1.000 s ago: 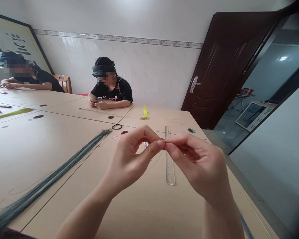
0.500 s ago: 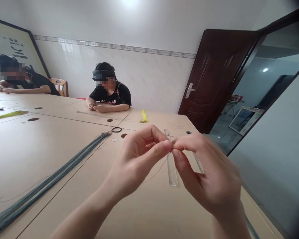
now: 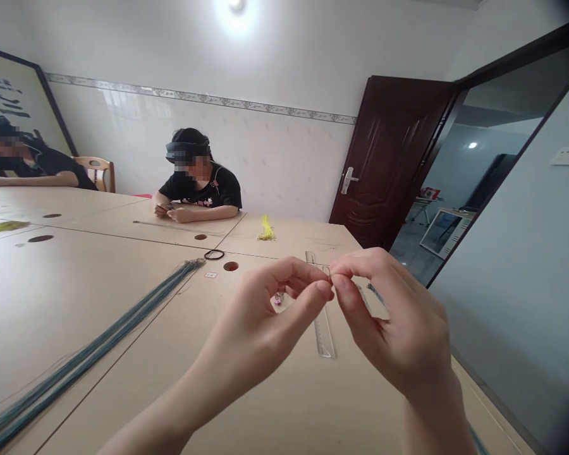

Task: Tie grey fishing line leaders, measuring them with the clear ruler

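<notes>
Above the table, my left hand (image 3: 270, 313) and my right hand (image 3: 398, 316) meet fingertip to fingertip, both pinched closed. Between them shows a small loop of thin dark cord (image 3: 328, 270), gripped by thumb and forefinger on each side. The rest of the cord is hidden or too fine to follow. Under the fingers lies a clear plastic ruler (image 3: 323, 335), partly covered by the hands. A small pinkish object (image 3: 279, 298) shows through the gap of my left hand; I cannot make out its kind.
Long blue-grey cord bundles (image 3: 123, 328) stretch across the table (image 3: 246, 404) at left. Beyond them are a black ring (image 3: 214, 254), a small white label (image 3: 211, 275), a cable hole (image 3: 231, 266) and a yellow cord bundle (image 3: 266, 229). Two people sit at the far side.
The view has shifted slightly, moving the room within the picture. My fingertips have parted a little, and a small cord loop now shows between them.
</notes>
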Available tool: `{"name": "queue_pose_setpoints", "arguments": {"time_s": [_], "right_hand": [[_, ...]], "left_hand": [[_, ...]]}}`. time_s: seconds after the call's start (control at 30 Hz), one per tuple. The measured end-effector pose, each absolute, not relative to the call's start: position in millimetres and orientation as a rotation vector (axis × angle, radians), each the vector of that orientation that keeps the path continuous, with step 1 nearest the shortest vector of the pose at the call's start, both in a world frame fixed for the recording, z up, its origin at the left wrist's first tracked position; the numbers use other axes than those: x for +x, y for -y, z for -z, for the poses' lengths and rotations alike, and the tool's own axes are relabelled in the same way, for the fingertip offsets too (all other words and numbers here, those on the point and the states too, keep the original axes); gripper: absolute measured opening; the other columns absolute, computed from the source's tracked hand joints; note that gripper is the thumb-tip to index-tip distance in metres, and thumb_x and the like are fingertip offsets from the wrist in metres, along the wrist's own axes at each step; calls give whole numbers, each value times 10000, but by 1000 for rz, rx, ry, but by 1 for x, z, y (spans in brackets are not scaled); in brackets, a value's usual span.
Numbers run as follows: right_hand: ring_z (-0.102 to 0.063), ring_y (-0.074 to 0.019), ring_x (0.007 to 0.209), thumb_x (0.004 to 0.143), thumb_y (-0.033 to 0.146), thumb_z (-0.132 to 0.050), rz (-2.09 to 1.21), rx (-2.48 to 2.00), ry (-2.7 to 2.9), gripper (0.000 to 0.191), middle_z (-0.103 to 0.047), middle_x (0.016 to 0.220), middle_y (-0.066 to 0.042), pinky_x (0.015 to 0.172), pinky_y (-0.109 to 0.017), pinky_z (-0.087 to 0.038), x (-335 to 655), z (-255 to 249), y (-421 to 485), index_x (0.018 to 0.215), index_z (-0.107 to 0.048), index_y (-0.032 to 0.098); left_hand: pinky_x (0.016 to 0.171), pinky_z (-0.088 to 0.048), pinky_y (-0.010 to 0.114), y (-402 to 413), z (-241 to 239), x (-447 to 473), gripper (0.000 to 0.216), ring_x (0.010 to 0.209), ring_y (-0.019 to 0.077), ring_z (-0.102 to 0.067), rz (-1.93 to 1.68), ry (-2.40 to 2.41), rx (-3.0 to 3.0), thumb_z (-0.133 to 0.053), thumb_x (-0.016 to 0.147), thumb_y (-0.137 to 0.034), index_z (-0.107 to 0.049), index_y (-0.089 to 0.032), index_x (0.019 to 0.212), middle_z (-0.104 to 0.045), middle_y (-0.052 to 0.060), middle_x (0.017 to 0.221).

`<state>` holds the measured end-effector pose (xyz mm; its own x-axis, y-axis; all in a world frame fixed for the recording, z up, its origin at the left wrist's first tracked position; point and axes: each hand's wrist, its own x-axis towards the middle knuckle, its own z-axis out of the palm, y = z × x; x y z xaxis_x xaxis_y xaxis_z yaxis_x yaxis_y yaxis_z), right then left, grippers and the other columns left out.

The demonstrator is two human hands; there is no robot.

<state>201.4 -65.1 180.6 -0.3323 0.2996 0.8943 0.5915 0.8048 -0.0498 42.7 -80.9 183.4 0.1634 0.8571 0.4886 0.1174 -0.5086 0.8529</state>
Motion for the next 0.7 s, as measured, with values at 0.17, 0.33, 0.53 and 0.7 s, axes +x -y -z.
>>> {"name": "queue_pose_setpoints", "arguments": {"time_s": [0.17, 0.33, 0.53, 0.7], "right_hand": [[-546, -93, 726, 899, 134, -524, 330, -656, 1957, 85, -597, 770, 6, 657, -241, -433, 200, -182, 67, 828, -539, 176], [-584, -104, 728, 925, 258, -490, 216, -862, 1854, 100, -636, 790, 28, 638, -238, -436, 207, -183, 57, 859, -558, 227], [-589, -113, 654, 924, 323, -512, -82, -1471, 1962, 204, -631, 748, 4, 651, -290, -499, 221, -157, -14, 862, -609, 155], [-626, -146, 837, 907, 319, -563, -343, -1889, 2016, 212, -639, 991, -52, 744, -330, -539, 219, -101, -65, 1015, -611, 144]], "left_hand": [[618, -442, 265, 79, -182, 43, 156, 675, 145, -587, -1430, -970, 1788, -597, 855, -289, -666, -212, 738, -659, -15, 695], [552, -431, 249, 79, -181, 44, 177, 646, 144, -571, -1499, -1027, 1823, -589, 854, -297, -650, -215, 710, -659, -13, 681], [567, -457, 199, 81, -182, 42, 180, 663, 114, -589, -1561, -1034, 1864, -575, 863, -265, -632, -223, 698, -636, -37, 669], [600, -466, 153, 82, -183, 43, 189, 674, 90, -594, -1613, -1070, 1923, -580, 865, -265, -642, -245, 688, -609, -59, 647]]}}
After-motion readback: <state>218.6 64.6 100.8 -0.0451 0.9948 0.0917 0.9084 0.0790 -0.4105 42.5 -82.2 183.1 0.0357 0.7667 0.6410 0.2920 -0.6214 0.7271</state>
